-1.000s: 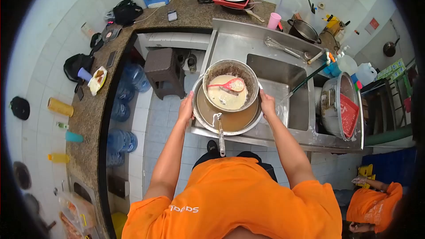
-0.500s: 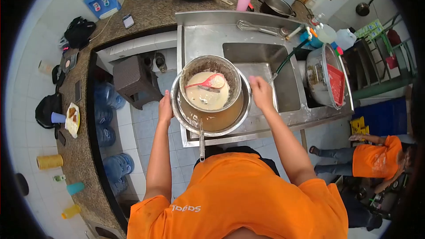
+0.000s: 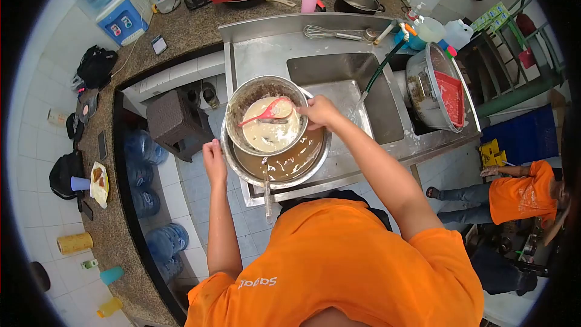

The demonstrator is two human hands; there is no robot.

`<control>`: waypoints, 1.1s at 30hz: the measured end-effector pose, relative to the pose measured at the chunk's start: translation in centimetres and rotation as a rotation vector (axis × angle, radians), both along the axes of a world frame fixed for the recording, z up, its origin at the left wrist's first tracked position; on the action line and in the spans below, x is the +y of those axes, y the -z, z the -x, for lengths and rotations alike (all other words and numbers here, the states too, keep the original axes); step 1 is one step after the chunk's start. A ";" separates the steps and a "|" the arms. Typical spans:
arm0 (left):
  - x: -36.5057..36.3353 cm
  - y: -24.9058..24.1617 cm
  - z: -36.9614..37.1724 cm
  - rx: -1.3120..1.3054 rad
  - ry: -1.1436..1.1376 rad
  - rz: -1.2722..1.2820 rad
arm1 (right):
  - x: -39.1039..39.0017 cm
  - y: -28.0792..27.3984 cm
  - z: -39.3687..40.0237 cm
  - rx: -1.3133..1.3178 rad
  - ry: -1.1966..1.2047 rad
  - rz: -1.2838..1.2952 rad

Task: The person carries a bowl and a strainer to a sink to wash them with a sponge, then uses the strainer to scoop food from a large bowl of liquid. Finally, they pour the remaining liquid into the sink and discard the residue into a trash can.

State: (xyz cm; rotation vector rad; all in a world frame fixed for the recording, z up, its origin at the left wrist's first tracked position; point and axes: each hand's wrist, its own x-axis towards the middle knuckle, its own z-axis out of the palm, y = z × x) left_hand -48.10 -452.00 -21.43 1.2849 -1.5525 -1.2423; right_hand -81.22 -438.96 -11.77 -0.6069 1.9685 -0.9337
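Observation:
A wide metal basin (image 3: 240, 175) holding brownish liquid sits at the left end of the steel counter. A smaller, deep metal bowl (image 3: 233, 122) is over it, with pale creamy liquid inside and residue on its walls. In the bowl lies a red spoon (image 3: 264, 114) with pale stuff in its head. My right hand (image 3: 319, 112) grips the bowl's right rim, fingers reaching over the edge. My left hand (image 3: 214, 158) is curled at the basin's left rim. A metal handle (image 3: 268, 203) extends from the bowl's near side over the basin's front edge.
Right of the basin is a sink (image 3: 384, 109), with a whisk (image 3: 330, 33) behind it. A large pot (image 3: 423, 91) with a red tray (image 3: 449, 100) stands further right. A stool (image 3: 175, 121) is at the left. Another person (image 3: 523, 194) in orange is at far right.
My right hand has left the basin's right side and taken the inner bowl's rim. The bowl has shifted left within the basin, and my left hand's fingers have curled. The view has shifted slightly.

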 end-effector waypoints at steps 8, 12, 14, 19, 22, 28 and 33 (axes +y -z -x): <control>4.6 -11.9 -1.1 0.099 -0.218 0.024 | 2.4 -1.1 5.5 -0.357 0.002 0.172; 10.7 -18.4 3.5 0.178 -0.298 0.003 | 6.7 -5.4 13.6 -0.606 0.056 0.341; 14.2 -20.2 7.1 0.327 -0.293 -0.010 | 9.2 -6.4 17.7 -0.660 0.123 0.456; 21.2 -20.9 18.5 0.405 0.011 0.016 | 13.9 -1.7 26.5 -0.564 0.170 0.484; 25.9 -19.8 22.2 0.224 0.143 -0.124 | 16.5 5.5 26.6 -0.487 0.304 0.221; 29.4 -15.2 27.0 0.134 0.335 -0.380 | 16.8 21.8 24.6 -0.788 0.359 -0.007; 28.8 -12.0 27.6 0.097 0.403 -0.432 | 14.7 38.6 26.6 -0.903 0.207 0.392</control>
